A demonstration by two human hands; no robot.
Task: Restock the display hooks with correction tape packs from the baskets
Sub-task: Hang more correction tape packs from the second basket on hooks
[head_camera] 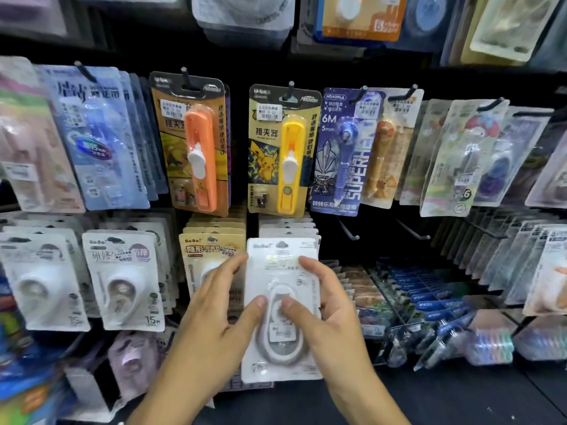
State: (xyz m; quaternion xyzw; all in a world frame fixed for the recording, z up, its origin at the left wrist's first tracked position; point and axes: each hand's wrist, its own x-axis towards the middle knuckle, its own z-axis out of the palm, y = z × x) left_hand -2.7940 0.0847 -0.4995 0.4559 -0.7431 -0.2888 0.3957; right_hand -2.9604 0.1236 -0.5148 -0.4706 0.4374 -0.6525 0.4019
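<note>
A white correction tape pack [280,348] is upright in front of the lower row of the display, its hang hole near the top by a stack of like white packs [288,230]. My left hand [214,314] pinches its left edge, thumb on the front. My right hand [325,305] grips its right edge, thumb on the blister. The hook under the pack is hidden. No basket is in view.
A tan pack stack [211,250] hangs just left, white 15m packs [122,280] further left. Above hang orange [196,145] and yellow [280,151] clip pushers. Two bare hooks [349,233] [412,231] jut out at right, above trays of packs [423,302].
</note>
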